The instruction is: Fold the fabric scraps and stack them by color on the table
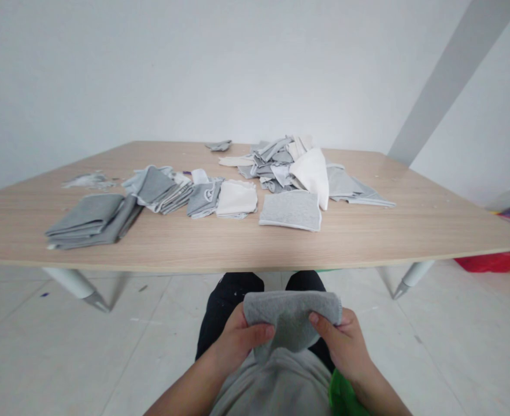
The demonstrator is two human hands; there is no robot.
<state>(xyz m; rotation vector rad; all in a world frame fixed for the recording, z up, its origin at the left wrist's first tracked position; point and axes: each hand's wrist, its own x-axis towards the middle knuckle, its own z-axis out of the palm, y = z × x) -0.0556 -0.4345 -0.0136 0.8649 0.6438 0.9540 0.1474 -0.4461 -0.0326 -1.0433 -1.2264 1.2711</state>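
Observation:
A piece of grey cloth (292, 315) is stretched between my two hands above my lap, in front of the table edge. My left hand (241, 335) grips its left side, thumb on top and fingers hidden behind. On the right side my right hand (342, 338) pinches it the same way. Nearest on the table lies a flat light grey cloth piece (290, 211). Left of it sit a cream cloth stack (236, 199) and a small grey stack (203, 199).
A wooden-topped table (185, 242) spans the view. On it are a heap of grey and white scraps (276, 162), a folded dark grey pile (85, 219), a mixed stack (159, 188) and white shreds (90, 180). Red fabric (489, 262) lies beyond the right edge.

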